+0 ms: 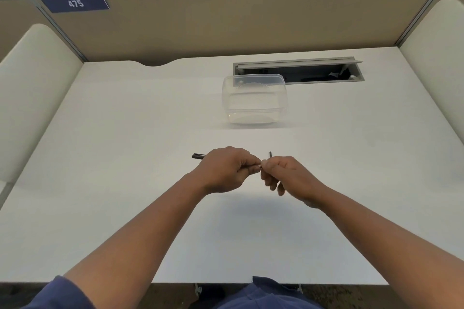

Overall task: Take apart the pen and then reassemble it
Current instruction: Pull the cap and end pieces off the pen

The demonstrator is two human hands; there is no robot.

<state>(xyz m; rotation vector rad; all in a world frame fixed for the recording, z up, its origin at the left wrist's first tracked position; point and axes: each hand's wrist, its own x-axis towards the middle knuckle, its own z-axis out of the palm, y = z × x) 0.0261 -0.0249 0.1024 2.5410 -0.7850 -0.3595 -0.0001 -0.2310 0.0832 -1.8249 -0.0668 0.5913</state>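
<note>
The pen [198,156] is held above the white bench [125,133], its long axis running left to right across the view and tilted only slightly. Its dark back end sticks out past the left hand [226,169] toward the left; the rest of the barrel is hidden inside that hand's curled fingers [252,167], which grip it. The right hand [286,175] meets the left at the fingertips, thumb and forefinger pinched together where the pen's other end should be (the join itself is too small and too covered to make out). A short dark rod [270,154] stands nearly upright out of the top of the right hand, at right angles to the pen's axis; whether it is a separate part or an end of the pen cannot be told.

Both hands hover mid-bench, well apart from every edge. Bare surface lies on the left, on the right and toward the near edge, where a blue garment [263,293] shows. Farther back, a clear plastic container [254,98] sits on the bench, well apart from the hands, just in front of an open cable tray [298,70] sunk into the top. A tan partition [226,20] closes the far side, with a blue label [75,3] reading 475, and cream side panels [32,83] bound left and right.
</note>
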